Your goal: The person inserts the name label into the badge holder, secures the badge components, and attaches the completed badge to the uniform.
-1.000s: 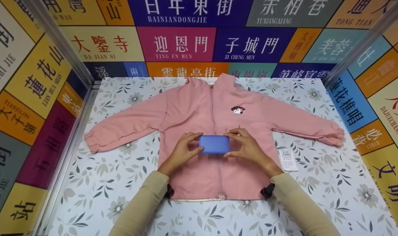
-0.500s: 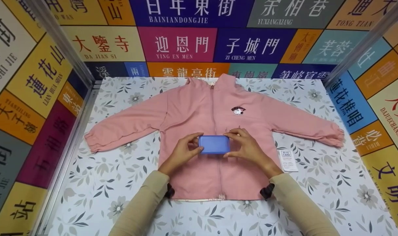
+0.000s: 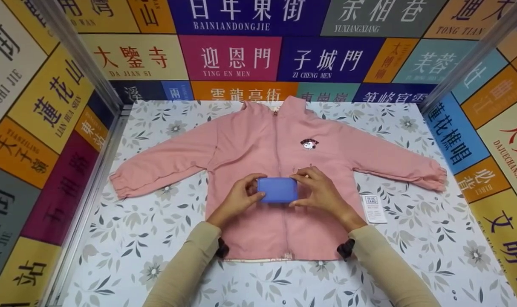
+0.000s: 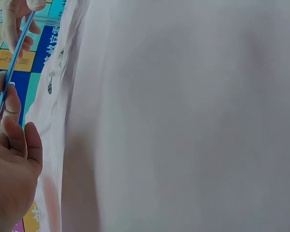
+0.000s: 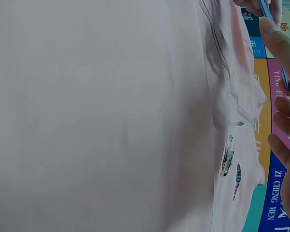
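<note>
A thin, flat blue rectangle (image 3: 277, 190), like a small plastic card or plate, is pinched at its left side by my left hand (image 3: 240, 197) and at its right side by my right hand (image 3: 322, 194). Both wrist views show it edge-on, as a narrow blue strip (image 4: 16, 55) in the left one. It is held above a pink zip-up jacket (image 3: 245, 149), which lies spread flat, front up, sleeves out. A small cartoon patch (image 3: 309, 144) sits on its chest. The exact kind of blue thing is not clear.
A white paper tag (image 3: 374, 209) lies beside the jacket's right edge. The table (image 3: 126, 238) has a leaf-and-flower cover. Walls of colourful sign panels (image 3: 232, 57) stand at the back and both sides, with metal posts (image 3: 467, 51) at the corners.
The blue rectangle has tipped slightly and sits a touch lower, its face looking a little taller. Both hands keep their hold and have barely moved. The jacket lies as before.
</note>
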### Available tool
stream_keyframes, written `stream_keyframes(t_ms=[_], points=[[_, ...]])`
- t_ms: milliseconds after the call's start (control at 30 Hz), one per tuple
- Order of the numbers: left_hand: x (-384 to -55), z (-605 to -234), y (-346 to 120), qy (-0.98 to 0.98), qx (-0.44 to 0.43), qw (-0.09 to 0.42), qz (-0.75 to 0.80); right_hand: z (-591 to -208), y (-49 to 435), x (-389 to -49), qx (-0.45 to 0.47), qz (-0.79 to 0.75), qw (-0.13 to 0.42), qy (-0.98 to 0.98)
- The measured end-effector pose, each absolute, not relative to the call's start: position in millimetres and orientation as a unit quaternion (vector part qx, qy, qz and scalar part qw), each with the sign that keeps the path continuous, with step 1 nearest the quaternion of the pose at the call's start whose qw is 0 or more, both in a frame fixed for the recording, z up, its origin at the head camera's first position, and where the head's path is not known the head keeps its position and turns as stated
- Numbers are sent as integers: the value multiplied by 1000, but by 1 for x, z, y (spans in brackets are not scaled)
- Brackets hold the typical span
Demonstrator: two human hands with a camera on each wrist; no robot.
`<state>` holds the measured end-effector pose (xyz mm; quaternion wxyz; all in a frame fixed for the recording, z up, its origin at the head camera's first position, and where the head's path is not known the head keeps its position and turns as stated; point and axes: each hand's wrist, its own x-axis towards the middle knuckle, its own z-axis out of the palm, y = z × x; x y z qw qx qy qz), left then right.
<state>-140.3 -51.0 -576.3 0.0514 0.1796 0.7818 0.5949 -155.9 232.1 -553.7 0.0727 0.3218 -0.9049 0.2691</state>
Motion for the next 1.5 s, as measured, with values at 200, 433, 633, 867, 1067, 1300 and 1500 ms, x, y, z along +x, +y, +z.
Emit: stream_keyframes(t_ms=[200, 433, 633, 867, 1067, 1300, 1500], points=[[-139, -575, -49, 768, 168, 73, 614, -554, 232, -156, 348, 259, 104, -895], [-141, -578, -50, 732, 140, 93, 661, -554, 235, -155, 340, 256, 103, -899], [-140, -577, -54, 773, 154, 66, 612, -554, 237, -155, 337, 262, 100, -899], [-139, -576, -57, 817, 182, 37, 546, -555, 239, -154, 332, 262, 92, -902], [-139, -575, -58, 835, 195, 27, 513, -555, 240, -155, 325, 266, 85, -903], [-138, -574, -59, 848, 221, 12, 482, -554, 243, -155, 313, 269, 66, -909], [-137, -577, -61, 847, 242, 3, 474, -553, 246, -154, 299, 279, 47, -911]])
